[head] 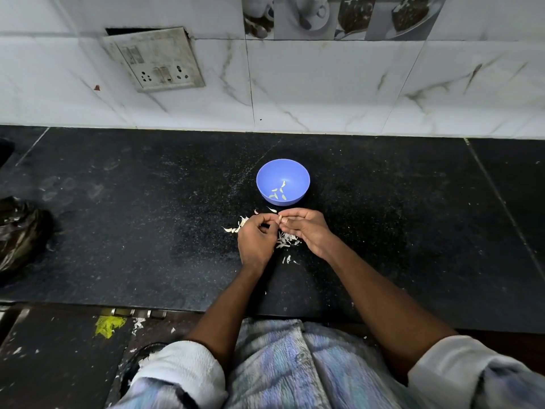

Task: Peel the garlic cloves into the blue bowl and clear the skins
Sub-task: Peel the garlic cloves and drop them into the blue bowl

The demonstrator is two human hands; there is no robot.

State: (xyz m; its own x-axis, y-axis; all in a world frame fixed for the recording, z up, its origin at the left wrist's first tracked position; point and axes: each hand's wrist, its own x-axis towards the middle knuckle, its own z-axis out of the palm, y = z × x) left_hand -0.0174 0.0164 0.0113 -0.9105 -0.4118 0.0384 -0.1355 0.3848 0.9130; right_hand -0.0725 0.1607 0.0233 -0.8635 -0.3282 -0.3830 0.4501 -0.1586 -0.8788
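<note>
- The right hand [305, 228] has its fingers curled in, and its thumb and fingertips pinch a small pale garlic clove [281, 216] that pokes out at the hand's 11 o'clock side.
- The left hand [256, 234] sits just beside it at 9 o'clock, fingers curled, fingertips meeting the same clove; whether it grips the clove itself or a bit of its skin is too small to tell.
- Both hands are above the black counter [147, 231], knuckles nearly touching each other.
- Between and under the hands lies a heap of white garlic skins [286, 242]; more skins [236, 227] spread out at 10 o'clock from the left hand, and a few loose flakes [289, 260] lie at 6 o'clock from the heap.
- The blue bowl [298, 172] stands on the counter at 12 o'clock from the hands, near but apart from them, upright.
- Inside the bowl, on the near side of its floor, lie several peeled cloves [277, 193].
- Far off at 9 o'clock, at the counter's left edge, lies a crumpled dark plastic bag [20, 231].
- At 11 o'clock on the tiled wall behind the counter hangs a grimy switch plate [154, 59], tilted.
- At 7 o'clock, below the counter's front edge, a yellow scrap [107, 326] lies among white specks.
</note>
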